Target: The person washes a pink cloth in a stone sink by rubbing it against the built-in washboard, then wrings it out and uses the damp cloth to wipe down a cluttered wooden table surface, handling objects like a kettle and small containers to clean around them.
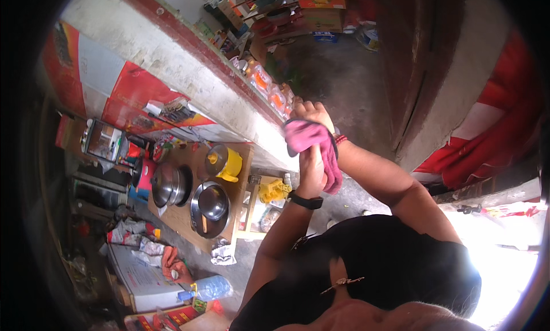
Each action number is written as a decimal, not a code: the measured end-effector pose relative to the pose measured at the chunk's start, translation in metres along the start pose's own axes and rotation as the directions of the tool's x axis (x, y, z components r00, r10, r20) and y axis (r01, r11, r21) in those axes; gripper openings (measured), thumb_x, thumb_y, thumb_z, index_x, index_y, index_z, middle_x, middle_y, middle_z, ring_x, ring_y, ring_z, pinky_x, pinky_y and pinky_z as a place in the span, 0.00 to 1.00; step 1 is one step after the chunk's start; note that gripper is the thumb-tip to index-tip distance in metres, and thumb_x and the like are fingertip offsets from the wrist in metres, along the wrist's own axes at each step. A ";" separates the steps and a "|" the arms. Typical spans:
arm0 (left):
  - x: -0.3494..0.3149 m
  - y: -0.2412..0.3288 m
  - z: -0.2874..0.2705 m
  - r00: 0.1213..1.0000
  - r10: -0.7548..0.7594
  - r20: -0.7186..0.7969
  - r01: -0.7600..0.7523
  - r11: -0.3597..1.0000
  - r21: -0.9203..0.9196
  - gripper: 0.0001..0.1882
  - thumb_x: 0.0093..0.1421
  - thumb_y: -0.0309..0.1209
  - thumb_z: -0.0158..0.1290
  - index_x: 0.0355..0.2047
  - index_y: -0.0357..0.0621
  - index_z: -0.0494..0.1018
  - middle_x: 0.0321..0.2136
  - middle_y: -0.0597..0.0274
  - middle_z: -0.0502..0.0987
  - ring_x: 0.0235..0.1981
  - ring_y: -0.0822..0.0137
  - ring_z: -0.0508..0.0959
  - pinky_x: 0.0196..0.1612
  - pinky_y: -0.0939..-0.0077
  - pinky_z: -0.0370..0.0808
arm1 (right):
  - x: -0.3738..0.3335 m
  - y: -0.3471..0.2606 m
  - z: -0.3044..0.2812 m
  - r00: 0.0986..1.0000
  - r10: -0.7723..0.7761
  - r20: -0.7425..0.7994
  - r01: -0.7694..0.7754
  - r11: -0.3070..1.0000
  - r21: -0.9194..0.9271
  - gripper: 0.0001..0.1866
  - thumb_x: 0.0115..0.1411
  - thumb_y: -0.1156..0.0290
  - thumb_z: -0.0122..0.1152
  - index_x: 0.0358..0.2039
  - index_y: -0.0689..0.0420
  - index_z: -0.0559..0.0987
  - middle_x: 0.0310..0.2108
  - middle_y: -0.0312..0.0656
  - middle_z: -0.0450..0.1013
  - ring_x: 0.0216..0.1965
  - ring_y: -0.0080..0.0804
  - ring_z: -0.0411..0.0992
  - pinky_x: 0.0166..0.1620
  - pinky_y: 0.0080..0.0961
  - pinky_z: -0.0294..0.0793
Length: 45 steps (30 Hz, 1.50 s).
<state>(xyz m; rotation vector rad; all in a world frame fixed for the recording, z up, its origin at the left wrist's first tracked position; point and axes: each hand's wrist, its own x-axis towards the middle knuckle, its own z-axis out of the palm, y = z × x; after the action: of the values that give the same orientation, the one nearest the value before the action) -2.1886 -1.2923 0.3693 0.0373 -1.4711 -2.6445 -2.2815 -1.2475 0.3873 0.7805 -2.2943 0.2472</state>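
A pink cloth point(328, 166) with a dark edge is bunched between my two hands in front of me, one end hanging down. My left hand point(313, 171), with a black band at the wrist, is closed on it from below. My right hand point(315, 114), with a red bracelet, lies at the cloth's upper end with its fingers curled; its palm side is hidden. Just beyond my hands, orange-labelled packages point(277, 98) stand along the foot of the wall by the doorway.
On the left, a wooden table point(177, 213) bears a yellow pot point(224, 162), a steel pot point(166, 185) and a pan point(201, 226). A water jug point(213, 287) lies near a white box point(134, 268). A wall end point(275, 139) stands close to my hands. Cartons point(321, 22) are stacked beyond the doorway.
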 end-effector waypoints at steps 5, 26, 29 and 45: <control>0.035 -0.027 -0.033 0.998 0.019 0.058 -0.006 0.977 -0.213 0.28 0.69 0.47 0.31 0.61 0.41 0.55 0.59 0.56 0.62 0.60 0.61 0.62 0.62 0.65 0.60 | 0.007 -0.003 -0.017 0.972 0.114 0.207 -0.092 0.989 -0.113 0.13 0.50 0.62 0.55 0.32 0.55 0.80 0.37 0.40 0.74 0.42 0.36 0.68 0.40 0.31 0.63; 0.046 0.014 -0.123 0.866 0.498 0.053 -0.498 0.847 0.186 0.15 0.61 0.42 0.49 0.40 0.45 0.66 0.38 0.64 0.71 0.41 0.72 0.70 0.44 0.78 0.69 | -0.039 -0.067 -0.053 0.950 -0.063 0.304 -0.302 0.049 0.952 0.22 0.63 0.74 0.51 0.58 0.65 0.66 0.59 0.47 0.63 0.62 0.35 0.59 0.64 0.30 0.51; 0.026 0.065 -0.114 0.599 0.784 0.163 -0.612 0.317 0.725 0.17 0.59 0.43 0.52 0.40 0.44 0.66 0.37 0.65 0.72 0.41 0.71 0.70 0.44 0.77 0.68 | -0.052 -0.040 -0.028 0.966 -0.023 0.256 -0.255 -0.197 0.946 0.17 0.67 0.71 0.45 0.53 0.63 0.71 0.54 0.49 0.68 0.58 0.36 0.63 0.63 0.34 0.56; -0.063 0.052 -0.163 0.811 0.473 -0.345 -0.301 0.842 0.447 0.18 0.64 0.39 0.45 0.50 0.42 0.62 0.44 0.59 0.69 0.45 0.66 0.70 0.49 0.74 0.67 | -0.056 -0.105 0.114 0.854 -0.315 0.415 -0.195 0.545 0.816 0.21 0.63 0.61 0.52 0.51 0.61 0.71 0.44 0.49 0.73 0.44 0.33 0.73 0.47 0.30 0.72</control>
<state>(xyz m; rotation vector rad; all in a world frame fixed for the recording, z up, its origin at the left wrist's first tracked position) -2.1089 -1.4496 0.3249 0.3113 -1.5773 -1.8380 -2.2496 -1.3484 0.2613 1.5757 -2.5847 1.3560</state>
